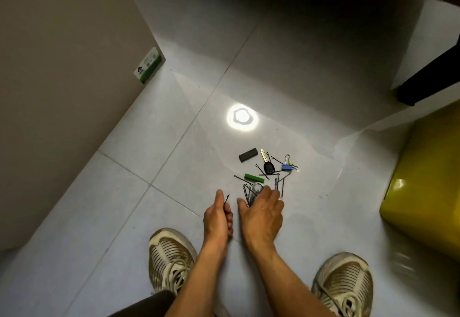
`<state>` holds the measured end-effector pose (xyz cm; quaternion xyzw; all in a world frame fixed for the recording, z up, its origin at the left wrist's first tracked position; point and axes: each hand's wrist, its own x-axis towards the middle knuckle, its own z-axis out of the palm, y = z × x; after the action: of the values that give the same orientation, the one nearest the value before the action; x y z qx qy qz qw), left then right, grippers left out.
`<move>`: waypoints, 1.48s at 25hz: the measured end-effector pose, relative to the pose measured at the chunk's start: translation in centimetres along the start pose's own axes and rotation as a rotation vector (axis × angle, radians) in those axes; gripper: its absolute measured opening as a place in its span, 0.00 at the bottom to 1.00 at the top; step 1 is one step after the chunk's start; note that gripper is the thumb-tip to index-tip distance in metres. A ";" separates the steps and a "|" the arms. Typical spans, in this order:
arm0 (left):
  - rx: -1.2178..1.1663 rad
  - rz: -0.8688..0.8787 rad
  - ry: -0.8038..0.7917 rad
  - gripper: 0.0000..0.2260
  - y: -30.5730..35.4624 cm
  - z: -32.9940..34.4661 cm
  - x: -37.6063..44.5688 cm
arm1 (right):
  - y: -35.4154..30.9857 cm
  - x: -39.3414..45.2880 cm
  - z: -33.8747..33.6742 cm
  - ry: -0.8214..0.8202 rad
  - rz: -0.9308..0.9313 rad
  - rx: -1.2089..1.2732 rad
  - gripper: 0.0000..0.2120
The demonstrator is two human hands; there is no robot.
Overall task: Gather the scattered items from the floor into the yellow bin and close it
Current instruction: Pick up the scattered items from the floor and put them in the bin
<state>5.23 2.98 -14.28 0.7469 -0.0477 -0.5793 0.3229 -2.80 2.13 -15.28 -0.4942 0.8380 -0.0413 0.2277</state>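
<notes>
Head view: thin wiry hairpins (249, 193), glossy tiles (174, 122).

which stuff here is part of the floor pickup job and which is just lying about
Part of the job:
thin black hairpins
black-headed metal key
blue binder clip
green rectangular bar
black rectangular block
yellow plastic bin
left hand, gripping one hairpin
right hand, on the pin pile

Just lying about:
green-and-white carton
worn beige sneakers
</notes>
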 end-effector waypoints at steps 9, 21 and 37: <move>-0.008 -0.018 0.004 0.21 0.1 -0.5 0.2 | -1.5 2.0 -0.3 -0.119 0.011 0.068 0.18; -0.062 -0.007 -0.038 0.19 1.4 0.1 -0.8 | 1.4 3.7 -3.5 -0.492 0.320 0.938 0.01; 0.316 0.293 -0.717 0.18 7.3 27.4 -26.2 | 18.7 5.3 -34.4 0.396 0.694 1.730 0.07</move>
<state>-25.59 -2.74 8.19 0.5239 -0.3511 -0.7360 0.2461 -34.67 1.77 8.11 0.1380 0.6401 -0.6602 0.3680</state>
